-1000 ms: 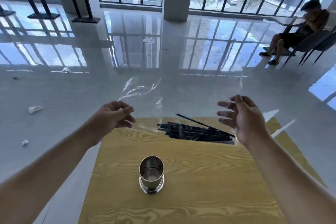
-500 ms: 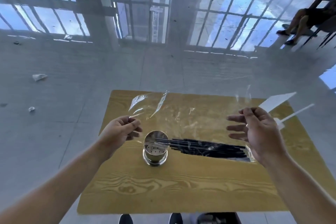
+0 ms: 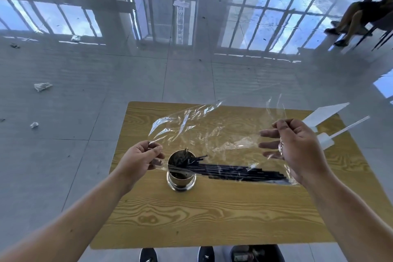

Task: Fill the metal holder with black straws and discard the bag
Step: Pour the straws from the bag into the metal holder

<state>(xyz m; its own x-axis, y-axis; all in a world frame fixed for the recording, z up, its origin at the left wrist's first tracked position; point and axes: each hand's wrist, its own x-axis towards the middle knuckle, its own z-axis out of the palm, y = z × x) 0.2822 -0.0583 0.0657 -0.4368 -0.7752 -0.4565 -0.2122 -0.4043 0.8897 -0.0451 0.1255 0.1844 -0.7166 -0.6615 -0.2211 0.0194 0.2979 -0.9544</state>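
Spillage is the main risk here, in my judgement. The clear crinkled plastic bag (image 3: 212,134) is held stretched over the yellow wood-grain surface (image 3: 191,215). The left hand (image 3: 139,160) pinches the bag's mouth end with fingers narrowed on the film just beside the round shiny metal holder (image 3: 181,173); the right hand (image 3: 297,149) grips the closed end with thumb and forefinger, its other fingers spread loose. The bundle of thin black straws (image 3: 240,172) lies nearly level inside the bag, its leading tips over and partly in the holder's rim, the rest trailing toward the right hand.

With the bundle this flat, straws may jam crosswise on the rim or slide past it onto the surface. A sudden tilt could send them all at once and tip the holder, which stands free with nothing steadying it. The film looks slippery, so the light pinch at the left may let go, dropping the mouth away from the rim.
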